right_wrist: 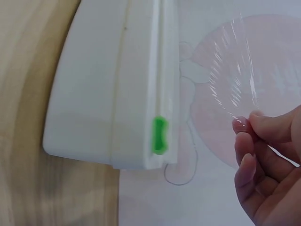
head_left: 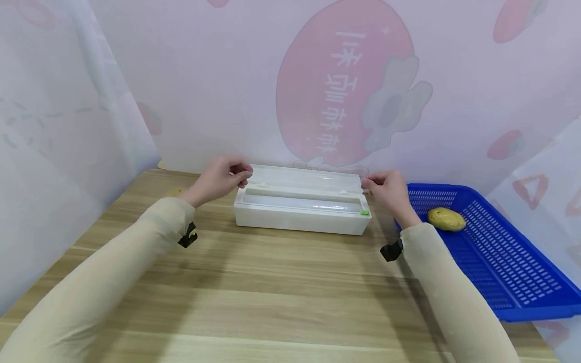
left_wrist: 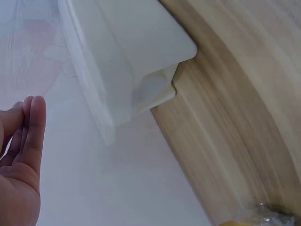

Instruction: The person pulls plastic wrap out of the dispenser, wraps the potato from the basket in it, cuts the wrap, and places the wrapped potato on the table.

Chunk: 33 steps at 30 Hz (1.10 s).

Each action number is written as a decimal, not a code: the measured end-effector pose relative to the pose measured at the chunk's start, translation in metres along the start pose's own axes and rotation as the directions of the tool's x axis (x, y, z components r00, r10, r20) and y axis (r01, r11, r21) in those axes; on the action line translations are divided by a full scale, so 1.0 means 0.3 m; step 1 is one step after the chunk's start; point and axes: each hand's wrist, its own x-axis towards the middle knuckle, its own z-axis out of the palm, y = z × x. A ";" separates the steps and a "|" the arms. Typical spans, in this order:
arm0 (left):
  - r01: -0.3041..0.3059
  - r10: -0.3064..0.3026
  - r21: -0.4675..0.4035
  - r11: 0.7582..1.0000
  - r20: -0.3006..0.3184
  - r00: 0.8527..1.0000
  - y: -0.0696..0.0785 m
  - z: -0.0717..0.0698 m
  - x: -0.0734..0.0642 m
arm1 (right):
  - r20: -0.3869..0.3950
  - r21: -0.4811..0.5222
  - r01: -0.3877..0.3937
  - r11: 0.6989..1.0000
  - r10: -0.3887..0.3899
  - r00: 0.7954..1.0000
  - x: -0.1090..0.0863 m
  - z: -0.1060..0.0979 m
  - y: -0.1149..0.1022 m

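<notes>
A long white cling film dispenser box (head_left: 295, 220) lies across the far part of the wooden table. Behind its film roll (head_left: 295, 202), the white lid (head_left: 286, 175) stands raised. Clear cling film (right_wrist: 235, 70) runs up to the right hand (head_left: 386, 189), whose thumb and index finger pinch its corner by the box's right end. At the opposite end, the left hand (head_left: 222, 176) holds thumb and fingertips together. The left wrist view shows faint film streaks beside those fingertips. A green slider (right_wrist: 160, 135) sits on the box's edge at the right.
A blue plastic basket (head_left: 487, 267) stands at the right of the table (head_left: 272, 292), with a yellow potato (head_left: 447, 220) inside. Something yellow under crinkled clear plastic (left_wrist: 268, 216) shows at the bottom of the left wrist view. A printed curtain (head_left: 218, 85) hangs behind the table.
</notes>
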 end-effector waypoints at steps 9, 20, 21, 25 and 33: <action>-0.046 0.046 -0.028 0.999 -0.007 0.999 0.041 -0.070 0.030 | 0.002 0.050 -0.023 0.998 0.023 1.000 0.020 -0.053 -0.037; -0.087 0.085 -0.018 0.996 -0.085 0.993 0.113 -0.141 0.073 | 0.025 0.151 -0.037 0.988 0.033 0.999 0.070 -0.144 -0.096; -0.092 0.090 -0.012 0.996 -0.089 0.992 0.117 -0.149 0.078 | 0.023 0.156 -0.035 0.987 0.032 0.999 0.074 -0.150 -0.103; -0.081 0.077 -0.028 0.996 -0.104 0.992 0.136 -0.176 0.097 | -0.002 0.182 -0.029 0.983 0.030 1.000 0.092 -0.174 -0.129; -0.065 0.056 -0.072 0.995 -0.125 0.991 0.177 -0.216 0.127 | -0.029 0.308 -0.031 0.951 0.042 0.999 0.125 -0.223 -0.169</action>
